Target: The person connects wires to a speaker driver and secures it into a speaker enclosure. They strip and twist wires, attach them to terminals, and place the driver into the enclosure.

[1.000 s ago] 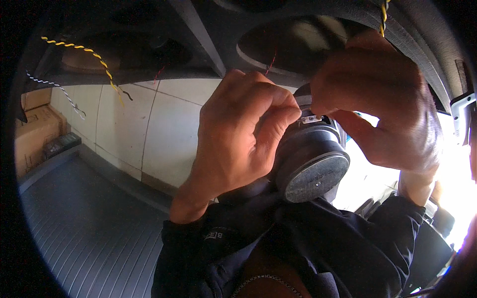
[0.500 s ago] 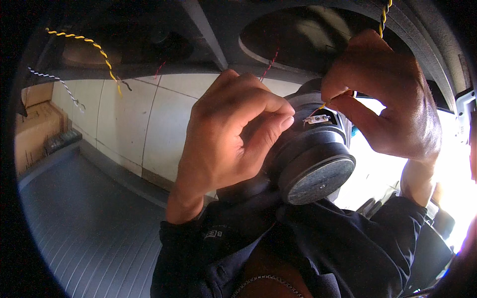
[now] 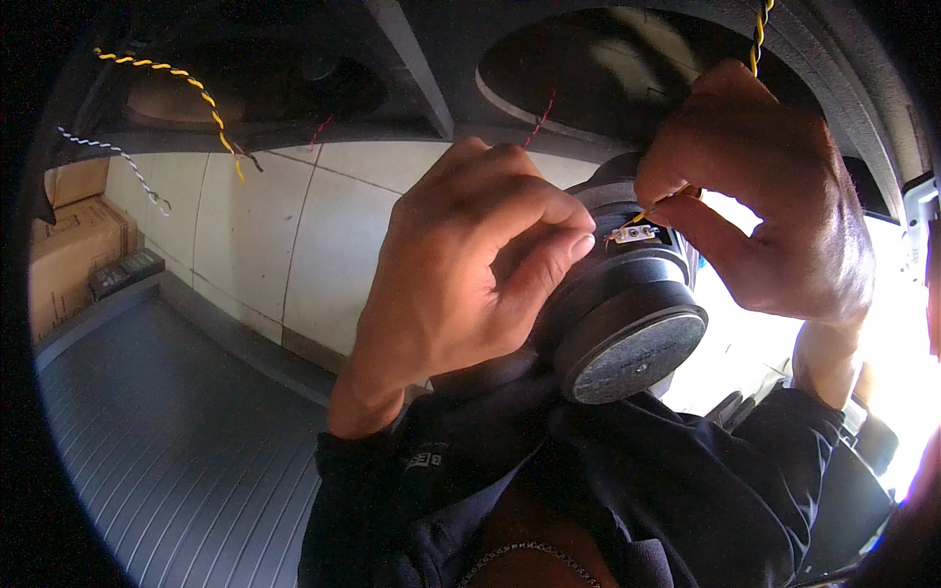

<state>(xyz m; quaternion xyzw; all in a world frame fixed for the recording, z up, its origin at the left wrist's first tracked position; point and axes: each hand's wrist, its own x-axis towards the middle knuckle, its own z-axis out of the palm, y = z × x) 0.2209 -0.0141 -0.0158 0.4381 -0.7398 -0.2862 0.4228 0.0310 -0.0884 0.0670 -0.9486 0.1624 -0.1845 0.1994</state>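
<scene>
Loudspeaker driver tilted between both hands, round magnet toward dark shirt, likely so terminal strip stays within fingertip reach; can't see what bears its weight. Right hand pinches yellow wire near bare end, apparently to steady strands at terminal. Left hand just beside, thumb and forefinger closed together; can't tell if strand sits between. Twisted yellow-and-black pair hangs above right hand.

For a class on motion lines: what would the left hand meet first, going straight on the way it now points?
Probably the copper strands by the white terminal, just right of the left hand in the picture; depth is unclear, so it might pass them.
</scene>
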